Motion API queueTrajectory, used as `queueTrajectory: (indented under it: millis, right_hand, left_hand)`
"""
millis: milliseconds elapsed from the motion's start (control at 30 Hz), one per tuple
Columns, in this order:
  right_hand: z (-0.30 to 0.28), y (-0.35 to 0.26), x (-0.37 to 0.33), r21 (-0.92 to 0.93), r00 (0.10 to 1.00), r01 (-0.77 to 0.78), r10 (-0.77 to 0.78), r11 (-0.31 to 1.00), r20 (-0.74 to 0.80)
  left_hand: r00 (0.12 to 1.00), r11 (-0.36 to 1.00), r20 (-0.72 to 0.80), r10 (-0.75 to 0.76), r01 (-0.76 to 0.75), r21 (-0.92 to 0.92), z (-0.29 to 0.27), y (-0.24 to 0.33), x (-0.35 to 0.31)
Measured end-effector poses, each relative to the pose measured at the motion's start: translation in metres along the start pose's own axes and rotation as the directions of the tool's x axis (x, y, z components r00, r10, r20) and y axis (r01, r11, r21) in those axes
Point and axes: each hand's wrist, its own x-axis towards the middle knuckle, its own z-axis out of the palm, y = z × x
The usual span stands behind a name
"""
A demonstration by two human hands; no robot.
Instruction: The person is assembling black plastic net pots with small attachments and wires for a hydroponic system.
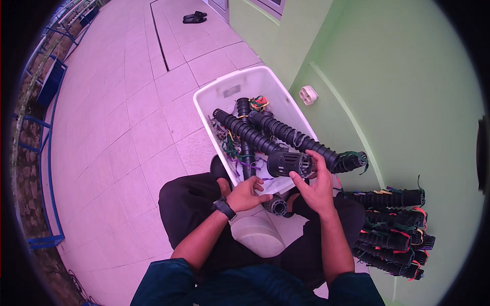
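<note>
My right hand (317,186) holds a black slotted net pot (287,164) over the near end of a white plastic tub (200,98), thumb and fingers around its right end. My left hand (246,195) is just left of it, fingers slightly curled and thumb apart, nothing visible between them. The thumb tip is by the round end of a stack of black pots (276,205); whether they touch I cannot tell. Long stacks of nested black pots (247,133) lie in the tub, and another stack (301,137) rests across its right rim. Coloured strips (232,148) lie loose among them.
Several bundled pot stacks (390,239) with coloured ties are piled on the right by the green wall (408,112). A white socket (308,95) is on that wall. Black sandals (195,18) lie far off on the tiled floor (117,132). Blue railing (46,178) runs along the left.
</note>
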Motion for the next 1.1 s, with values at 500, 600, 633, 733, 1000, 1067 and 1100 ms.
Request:
queueTrajectory:
  millis: [500, 600, 633, 733, 1000, 1067, 1100]
  right_hand:
    - [0.256, 0.109, 0.104, -0.003, 0.795, -0.33, 0.28, 0.944, 0.538]
    - [0.33, 0.159, 0.088, -0.24, 0.753, -0.258, 0.351, 0.936, 0.557]
    - [0.344, 0.155, 0.085, -0.282, 0.764, -0.304, 0.409, 0.91, 0.498]
    - [0.373, 0.16, 0.087, -0.307, 0.726, -0.425, 0.523, 0.852, 0.446]
    - [0.32, 0.145, 0.124, 0.04, 0.873, -0.251, 0.208, 0.967, 0.44]
    - [0.27, 0.138, 0.14, 0.263, 0.968, 0.09, -0.147, 0.961, 0.206]
    - [0.242, 0.111, 0.146, 0.423, 0.957, 0.03, -0.147, 0.906, 0.248]
  left_hand:
    - [0.697, 0.655, -0.715, 0.062, -0.569, -0.497, -0.188, 0.046, 0.03]
    - [0.696, 0.562, -0.716, 0.063, -0.617, -0.55, -0.182, 0.051, 0.035]
    - [0.691, 0.558, -0.72, 0.064, -0.623, -0.548, -0.179, 0.055, 0.035]
    - [0.708, 0.572, -0.703, 0.06, -0.602, -0.557, -0.174, 0.059, 0.035]
    - [0.777, 0.47, -0.624, 0.081, -0.582, -0.663, -0.182, 0.06, 0.039]
    - [0.793, 0.42, -0.601, 0.099, -0.58, -0.698, -0.177, 0.064, 0.047]
    - [0.814, 0.411, -0.57, 0.111, -0.56, -0.719, -0.179, 0.062, 0.044]
